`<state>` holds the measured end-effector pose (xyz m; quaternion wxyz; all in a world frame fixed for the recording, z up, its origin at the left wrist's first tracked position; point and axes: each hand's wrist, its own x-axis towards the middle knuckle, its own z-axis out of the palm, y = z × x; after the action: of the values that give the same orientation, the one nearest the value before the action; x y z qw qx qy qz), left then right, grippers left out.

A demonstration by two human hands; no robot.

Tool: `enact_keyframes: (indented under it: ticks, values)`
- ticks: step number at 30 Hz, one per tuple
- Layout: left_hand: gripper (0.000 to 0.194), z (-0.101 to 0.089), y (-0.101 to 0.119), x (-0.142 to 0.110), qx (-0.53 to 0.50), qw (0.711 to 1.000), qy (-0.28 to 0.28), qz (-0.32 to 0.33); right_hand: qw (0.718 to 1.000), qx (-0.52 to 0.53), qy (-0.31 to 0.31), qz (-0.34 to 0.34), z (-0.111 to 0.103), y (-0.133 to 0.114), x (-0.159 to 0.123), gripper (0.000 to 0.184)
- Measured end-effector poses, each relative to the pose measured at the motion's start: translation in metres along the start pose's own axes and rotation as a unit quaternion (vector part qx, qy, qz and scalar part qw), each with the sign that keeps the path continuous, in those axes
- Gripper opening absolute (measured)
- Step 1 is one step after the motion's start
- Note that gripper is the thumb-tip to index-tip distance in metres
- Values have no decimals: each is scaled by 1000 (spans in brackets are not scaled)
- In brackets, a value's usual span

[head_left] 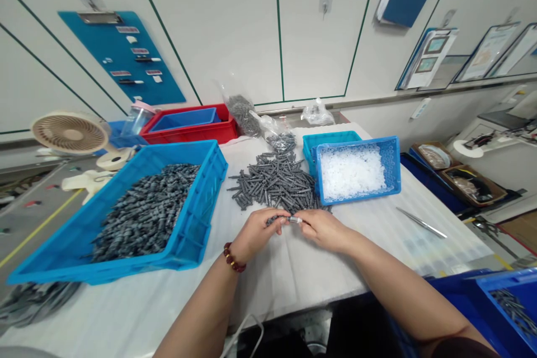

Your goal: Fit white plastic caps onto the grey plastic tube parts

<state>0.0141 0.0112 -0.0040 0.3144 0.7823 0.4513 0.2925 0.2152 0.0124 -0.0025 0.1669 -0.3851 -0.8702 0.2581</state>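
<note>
My left hand (263, 228) is closed around a small dark grey plastic part (274, 220), which points to the right. From that side my right hand (321, 228) pinches a small whitish piece (295, 219) at the part's end. Both hands meet just above the white table covering, in front of a loose pile of dark grey parts (277, 182). Behind my right hand, a blue bin (397, 168) tilts toward me, filled with small white translucent pieces (352, 172).
A large blue crate (210, 235) of grey parts stands at the left. Tweezers (422, 222) lie on the right. Behind are a red bin (229, 133), plastic bags of parts (243, 114) and a small fan (71, 133). Another blue bin (503, 282) sits at the lower right.
</note>
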Motion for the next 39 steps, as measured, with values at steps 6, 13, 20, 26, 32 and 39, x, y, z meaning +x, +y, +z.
enact_keyframes:
  ticks: [6, 13, 20, 26, 32, 39]
  values:
    - [22, 1, 0, 0, -3, 1000, 1, 2, 1000, 4, 4, -14, 1, 2, 0, 22]
    - [22, 1, 1, 0, -4, 1000, 3, 9, 999, -34, -4, 43, 2, 0, 1, 16]
    - [23, 2, 4, -1, -4, 1000, -1, 17, 990, -93, -15, 102, 1, -6, 2, 31]
    - [24, 2, 8, 0, -19, 1000, -3, 18, 981, -130, -1, 144, 4, -9, 3, 33]
    - [28, 4, -2, 1, -121, 992, -2, -47, 979, -123, 12, 162, 4, -6, 3, 27]
    - [34, -24, -23, 8, -139, 940, 228, -214, 993, -48, 42, 102, 3, 6, 3, 22]
